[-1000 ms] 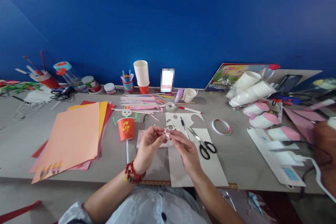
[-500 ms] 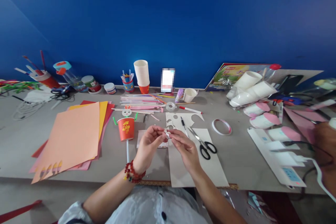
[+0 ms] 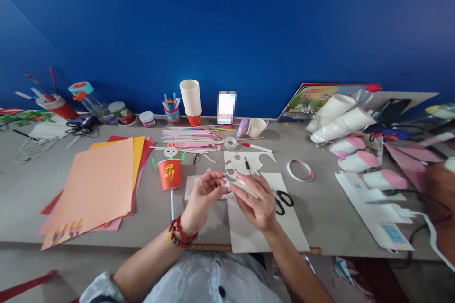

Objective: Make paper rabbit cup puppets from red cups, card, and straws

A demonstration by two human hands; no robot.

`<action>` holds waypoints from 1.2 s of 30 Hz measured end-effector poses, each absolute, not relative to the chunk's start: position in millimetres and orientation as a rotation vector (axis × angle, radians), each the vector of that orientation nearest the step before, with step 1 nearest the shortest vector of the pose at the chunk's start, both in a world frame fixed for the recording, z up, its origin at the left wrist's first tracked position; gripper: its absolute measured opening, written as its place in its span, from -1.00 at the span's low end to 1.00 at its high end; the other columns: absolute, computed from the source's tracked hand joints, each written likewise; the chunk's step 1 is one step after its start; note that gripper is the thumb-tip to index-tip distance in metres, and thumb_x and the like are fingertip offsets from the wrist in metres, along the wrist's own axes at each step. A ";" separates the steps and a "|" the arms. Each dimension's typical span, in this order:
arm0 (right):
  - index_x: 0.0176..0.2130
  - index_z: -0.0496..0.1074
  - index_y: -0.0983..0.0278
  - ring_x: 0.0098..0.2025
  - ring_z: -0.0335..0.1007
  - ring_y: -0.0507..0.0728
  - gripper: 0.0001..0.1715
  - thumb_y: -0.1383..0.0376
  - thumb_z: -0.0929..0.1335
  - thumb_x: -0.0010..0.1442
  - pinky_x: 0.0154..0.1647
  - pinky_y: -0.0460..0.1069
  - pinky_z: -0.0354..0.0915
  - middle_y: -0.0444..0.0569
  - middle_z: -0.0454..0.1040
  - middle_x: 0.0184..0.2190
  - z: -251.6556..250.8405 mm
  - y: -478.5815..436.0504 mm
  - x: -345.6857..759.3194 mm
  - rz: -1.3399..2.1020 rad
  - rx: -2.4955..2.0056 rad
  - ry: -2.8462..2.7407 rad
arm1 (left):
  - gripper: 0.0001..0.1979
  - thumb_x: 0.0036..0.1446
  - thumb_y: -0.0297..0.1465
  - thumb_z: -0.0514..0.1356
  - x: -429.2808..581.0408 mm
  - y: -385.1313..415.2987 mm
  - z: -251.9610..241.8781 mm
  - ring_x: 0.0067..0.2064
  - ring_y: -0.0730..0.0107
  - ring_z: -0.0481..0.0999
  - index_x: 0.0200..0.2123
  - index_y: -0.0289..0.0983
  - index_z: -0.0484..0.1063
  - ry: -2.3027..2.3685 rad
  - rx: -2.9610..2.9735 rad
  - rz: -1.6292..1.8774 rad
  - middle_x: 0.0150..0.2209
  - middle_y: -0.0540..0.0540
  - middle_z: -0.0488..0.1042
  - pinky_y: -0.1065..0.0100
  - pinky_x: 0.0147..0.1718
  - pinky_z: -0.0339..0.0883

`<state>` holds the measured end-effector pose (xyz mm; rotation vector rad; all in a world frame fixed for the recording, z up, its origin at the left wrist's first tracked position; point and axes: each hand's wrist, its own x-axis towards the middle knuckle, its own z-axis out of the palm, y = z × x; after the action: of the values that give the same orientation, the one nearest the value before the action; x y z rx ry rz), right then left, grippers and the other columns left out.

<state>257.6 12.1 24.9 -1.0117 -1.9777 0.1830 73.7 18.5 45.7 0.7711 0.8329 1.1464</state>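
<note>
A small white paper piece [image 3: 228, 185] is pinched between the thumb and fingers of my left hand [image 3: 202, 199], above the table's front middle. From the other side my right hand [image 3: 256, 200] reaches in, fingers stretched and apart, one fingertip close to the piece; whether it touches, I cannot tell. Under my right hand lie a white paper sheet [image 3: 284, 232] and black-handled scissors [image 3: 284, 201], their blades hidden. Behind are a cut-out paper scrap [image 3: 263, 161] and a black pen [image 3: 247, 164]. To the left lies a red paper cup figure [image 3: 169, 175] with a rabbit face and green arms.
Coloured paper sheets [image 3: 99, 180] are piled at left. Straws and sticks [image 3: 188, 136], a tape roll [image 3: 231, 142] and a stack of white cups [image 3: 190, 97] are at the back. At right are a double-sided tape ring [image 3: 300, 178], a power strip [image 3: 369, 213] and another person's arm [image 3: 441, 199].
My right hand has turned and spread its fingers, lifting some of them off the small white piece, and now covers the scissors' blades. My left hand keeps its pinch.
</note>
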 end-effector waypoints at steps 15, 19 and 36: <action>-0.12 0.41 0.19 -0.23 0.47 0.10 -0.81 0.23 0.38 0.24 -0.21 -0.03 0.42 -0.06 0.49 -0.29 36.3 10.2 235.3 1.098 -1.059 -1.476 | -0.78 0.18 -0.39 0.24 68.5 7.6 33.9 -0.29 0.41 0.47 -0.11 -0.25 0.35 0.990 1.310 1.130 -0.33 -0.04 0.45 0.39 -0.25 0.36; -0.15 0.45 0.18 -0.26 0.48 0.11 -0.86 0.28 0.38 0.23 -0.16 0.00 0.40 -0.08 0.53 -0.31 31.0 10.7 251.2 1.070 -1.150 -1.757 | -0.89 0.25 -0.39 0.16 39.3 7.3 28.6 -0.21 0.31 0.53 -0.16 -0.23 0.42 1.123 1.688 0.952 -0.23 -0.12 0.51 0.30 -0.19 0.40; -0.16 0.53 0.16 -0.11 0.50 0.21 -0.77 0.33 0.28 0.31 -0.10 0.10 0.40 0.01 0.55 -0.12 19.2 21.0 301.9 0.394 -1.420 -2.144 | -0.80 0.28 -0.54 0.02 34.8 28.7 20.7 -0.11 0.15 0.40 -0.19 -0.28 0.43 1.685 2.519 0.137 -0.18 -0.19 0.41 0.21 -0.15 0.34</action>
<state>301.9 21.0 19.2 -1.4203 -2.1443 0.3945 34.8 28.7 20.7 2.5191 1.6850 0.1373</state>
